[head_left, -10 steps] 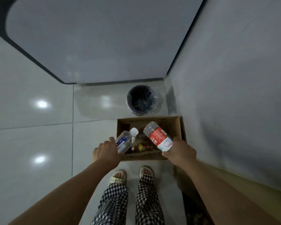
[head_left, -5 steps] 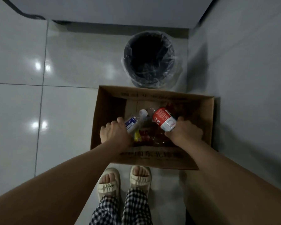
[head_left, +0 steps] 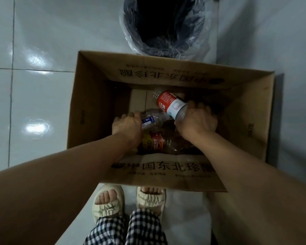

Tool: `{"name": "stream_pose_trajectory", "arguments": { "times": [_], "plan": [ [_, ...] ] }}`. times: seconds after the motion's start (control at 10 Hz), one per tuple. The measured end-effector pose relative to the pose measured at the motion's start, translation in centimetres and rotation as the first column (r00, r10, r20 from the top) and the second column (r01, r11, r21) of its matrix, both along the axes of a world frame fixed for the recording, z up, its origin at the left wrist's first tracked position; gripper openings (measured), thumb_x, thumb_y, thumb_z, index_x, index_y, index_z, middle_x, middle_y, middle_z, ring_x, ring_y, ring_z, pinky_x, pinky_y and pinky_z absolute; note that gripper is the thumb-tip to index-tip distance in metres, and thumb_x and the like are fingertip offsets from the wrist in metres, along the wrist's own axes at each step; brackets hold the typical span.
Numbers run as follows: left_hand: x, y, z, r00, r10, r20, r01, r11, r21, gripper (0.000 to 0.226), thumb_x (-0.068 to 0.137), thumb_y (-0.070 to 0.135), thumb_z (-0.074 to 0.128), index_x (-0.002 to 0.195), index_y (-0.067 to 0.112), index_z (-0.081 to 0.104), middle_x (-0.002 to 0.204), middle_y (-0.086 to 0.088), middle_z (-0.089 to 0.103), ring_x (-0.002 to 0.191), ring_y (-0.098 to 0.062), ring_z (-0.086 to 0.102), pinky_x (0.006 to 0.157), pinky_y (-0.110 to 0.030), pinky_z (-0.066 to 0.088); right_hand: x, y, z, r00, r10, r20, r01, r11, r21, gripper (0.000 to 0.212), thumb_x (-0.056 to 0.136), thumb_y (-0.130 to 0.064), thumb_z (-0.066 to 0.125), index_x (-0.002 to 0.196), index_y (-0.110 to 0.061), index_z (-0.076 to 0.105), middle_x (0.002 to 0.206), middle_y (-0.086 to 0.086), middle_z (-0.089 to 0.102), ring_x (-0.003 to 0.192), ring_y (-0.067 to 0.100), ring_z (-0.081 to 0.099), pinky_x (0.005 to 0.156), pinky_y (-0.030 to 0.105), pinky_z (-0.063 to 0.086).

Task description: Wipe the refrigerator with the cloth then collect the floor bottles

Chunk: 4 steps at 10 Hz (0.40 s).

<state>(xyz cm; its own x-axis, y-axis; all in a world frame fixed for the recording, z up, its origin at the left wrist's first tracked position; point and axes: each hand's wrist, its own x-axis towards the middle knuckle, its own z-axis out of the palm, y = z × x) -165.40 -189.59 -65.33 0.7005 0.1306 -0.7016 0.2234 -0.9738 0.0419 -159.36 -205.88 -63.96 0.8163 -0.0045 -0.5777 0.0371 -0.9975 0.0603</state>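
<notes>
Both hands had sunk deeper into the cardboard box (head_left: pixel 99 96) since a moment before. Left hand (head_left: pixel 126 126) gripped a clear blue-labelled bottle (head_left: pixel 153 119); right hand (head_left: pixel 197 120) gripped a red-and-white-labelled bottle (head_left: pixel 170 103). Two bottles held, tilted; more lay beneath. One lined bin (head_left: pixel 163 23) stood beyond, touching the box.

The cardboard box (head_left: pixel 95 96) is open on top; its left and far floor lie bare, while bottles (head_left: pixel 159 142) crowd the near-centre. A lined bin (head_left: pixel 166 27) stands just beyond.
</notes>
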Motion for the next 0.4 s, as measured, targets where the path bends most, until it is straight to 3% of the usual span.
{"name": "stream_pose_trajectory", "arguments": {
  "times": [0.2, 0.4],
  "plan": [
    [0.4, 1.5, 4.3, 0.999, -0.028, 0.04, 0.03, 0.998, -0.06, 0.063, 0.082, 0.034, 0.064, 0.135, 0.015, 0.035, 0.134, -0.008, 0.047, 0.123, -0.026, 0.044, 0.1, -0.04, 0.036, -1.6, -0.2, 4.7, 0.997, 0.079, -0.018, -0.08, 0.996, -0.039, 0.083, 0.074, -0.04, 0.073, 0.141, -0.018, 0.029, 0.141, 0.011, 0.032, 0.13, 0.031, 0.029, 0.106, 0.048, 0.032],
    [0.2, 2.8, 13.7, 0.993, -0.07, 0.098, 0.077, 0.994, -0.074, 0.058, 0.078, 0.032, 0.067, 0.128, 0.018, 0.04, 0.126, -0.005, 0.051, 0.117, -0.024, 0.048, 0.096, -0.039, 0.038, -3.1, 1.1, 15.1, 0.993, 0.112, -0.028, -0.11, 0.991, 0.074, 0.083, 0.074, -0.038, 0.073, 0.141, -0.019, 0.029, 0.141, 0.008, 0.033, 0.13, 0.028, 0.031, 0.107, 0.046, 0.034]
  ]
}}
